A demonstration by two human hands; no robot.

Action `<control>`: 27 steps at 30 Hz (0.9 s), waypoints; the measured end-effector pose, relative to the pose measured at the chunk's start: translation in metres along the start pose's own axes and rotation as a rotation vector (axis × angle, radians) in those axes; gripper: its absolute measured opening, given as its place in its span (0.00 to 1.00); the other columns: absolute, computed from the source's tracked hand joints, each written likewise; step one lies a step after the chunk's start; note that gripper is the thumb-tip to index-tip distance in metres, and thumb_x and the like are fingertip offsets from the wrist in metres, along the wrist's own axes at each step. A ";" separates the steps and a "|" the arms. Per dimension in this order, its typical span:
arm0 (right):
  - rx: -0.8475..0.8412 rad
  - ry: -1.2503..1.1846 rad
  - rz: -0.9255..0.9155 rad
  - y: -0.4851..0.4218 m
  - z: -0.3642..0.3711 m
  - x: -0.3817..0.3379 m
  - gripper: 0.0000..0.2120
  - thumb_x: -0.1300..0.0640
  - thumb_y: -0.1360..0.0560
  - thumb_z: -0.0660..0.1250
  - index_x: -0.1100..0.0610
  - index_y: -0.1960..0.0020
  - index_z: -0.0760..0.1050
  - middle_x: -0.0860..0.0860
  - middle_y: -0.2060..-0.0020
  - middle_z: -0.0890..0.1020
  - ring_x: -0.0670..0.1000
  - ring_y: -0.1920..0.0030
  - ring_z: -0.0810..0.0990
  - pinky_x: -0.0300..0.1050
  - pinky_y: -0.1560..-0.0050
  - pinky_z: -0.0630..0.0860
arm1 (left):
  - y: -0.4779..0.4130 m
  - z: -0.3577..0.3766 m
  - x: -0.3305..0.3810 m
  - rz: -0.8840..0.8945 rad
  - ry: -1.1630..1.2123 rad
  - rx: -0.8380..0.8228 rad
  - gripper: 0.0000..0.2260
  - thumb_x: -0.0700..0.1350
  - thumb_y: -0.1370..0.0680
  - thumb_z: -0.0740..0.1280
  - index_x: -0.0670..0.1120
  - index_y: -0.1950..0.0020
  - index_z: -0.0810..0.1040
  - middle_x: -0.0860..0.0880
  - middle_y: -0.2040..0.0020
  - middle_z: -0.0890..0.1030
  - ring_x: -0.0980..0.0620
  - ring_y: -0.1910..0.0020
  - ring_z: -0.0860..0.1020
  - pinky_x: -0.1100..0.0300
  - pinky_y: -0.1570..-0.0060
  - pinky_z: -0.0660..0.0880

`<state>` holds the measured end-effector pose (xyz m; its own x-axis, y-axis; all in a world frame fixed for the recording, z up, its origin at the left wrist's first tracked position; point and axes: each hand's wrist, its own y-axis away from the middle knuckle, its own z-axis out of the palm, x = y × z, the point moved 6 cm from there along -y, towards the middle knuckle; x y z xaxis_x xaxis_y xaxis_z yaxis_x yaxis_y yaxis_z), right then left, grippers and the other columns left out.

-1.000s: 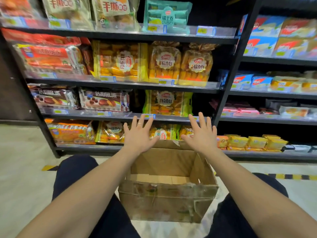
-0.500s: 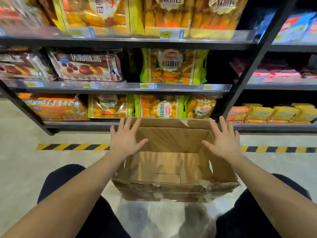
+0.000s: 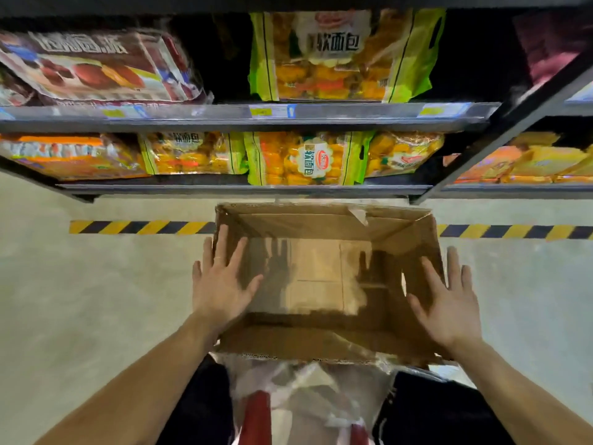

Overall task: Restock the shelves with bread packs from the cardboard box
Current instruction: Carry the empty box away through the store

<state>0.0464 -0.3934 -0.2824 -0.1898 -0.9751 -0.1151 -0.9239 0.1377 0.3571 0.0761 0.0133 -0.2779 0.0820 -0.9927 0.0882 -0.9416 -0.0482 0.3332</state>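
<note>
An open cardboard box (image 3: 324, 221) stands on the floor in front of the shelves, and only its bare bottom shows inside. My left hand (image 3: 221, 284) hovers with spread fingers over the box's left wall. My right hand (image 3: 449, 300) is spread over the right wall. Neither hand holds anything. Green-and-yellow bread packs (image 3: 305, 159) fill the bottom shelf, and one more bread pack (image 3: 340, 56) stands on the shelf above.
The black shelf unit (image 3: 244, 118) also carries a brown cake pack (image 3: 96, 65) and an orange pack (image 3: 70, 155) at left. Yellow boxes (image 3: 539, 162) sit on the right-hand unit. Striped floor tape (image 3: 141, 227) runs past the box. A clear plastic bag (image 3: 305, 396) lies between my knees.
The view has tilted down and closer, so the box interior now faces me. Both hands have dropped from the far rim to the box's side walls, still spread and holding nothing.
</note>
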 end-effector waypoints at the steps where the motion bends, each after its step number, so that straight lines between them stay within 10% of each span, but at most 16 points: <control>1: -0.027 -0.012 -0.007 0.004 0.006 0.003 0.34 0.43 0.26 0.66 0.48 0.23 0.58 0.53 0.21 0.44 0.68 0.25 0.52 0.67 0.34 0.67 | 0.002 0.005 -0.004 -0.011 0.007 -0.025 0.36 0.70 0.26 0.48 0.57 0.21 0.51 0.51 0.21 0.35 0.41 0.22 0.45 0.37 0.32 0.61; 8: 0.061 -0.186 -0.066 0.008 0.022 0.011 0.33 0.55 0.29 0.73 0.56 0.26 0.66 0.56 0.22 0.42 0.67 0.27 0.62 0.61 0.38 0.72 | 0.016 0.027 -0.021 0.050 0.173 0.091 0.33 0.63 0.24 0.58 0.52 0.22 0.58 0.46 0.20 0.41 0.38 0.24 0.56 0.44 0.37 0.70; 12: 0.038 -0.248 0.059 0.003 0.020 0.018 0.31 0.45 0.26 0.68 0.52 0.26 0.66 0.56 0.22 0.50 0.62 0.28 0.65 0.59 0.38 0.72 | 0.017 0.033 -0.022 -0.013 0.294 0.114 0.31 0.61 0.24 0.62 0.54 0.23 0.62 0.42 0.21 0.43 0.37 0.26 0.61 0.49 0.35 0.68; 27: -0.131 -0.231 0.093 0.012 -0.009 -0.004 0.46 0.45 0.29 0.72 0.47 0.21 0.48 0.51 0.22 0.56 0.58 0.29 0.68 0.51 0.35 0.70 | 0.022 0.010 -0.033 -0.231 0.338 -0.029 0.40 0.57 0.27 0.71 0.52 0.21 0.53 0.46 0.22 0.59 0.42 0.27 0.64 0.46 0.34 0.67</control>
<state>0.0387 -0.3897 -0.2696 -0.3567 -0.8917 -0.2788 -0.8507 0.1867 0.4913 0.0497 0.0435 -0.2829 0.3977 -0.8638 0.3093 -0.8764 -0.2578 0.4067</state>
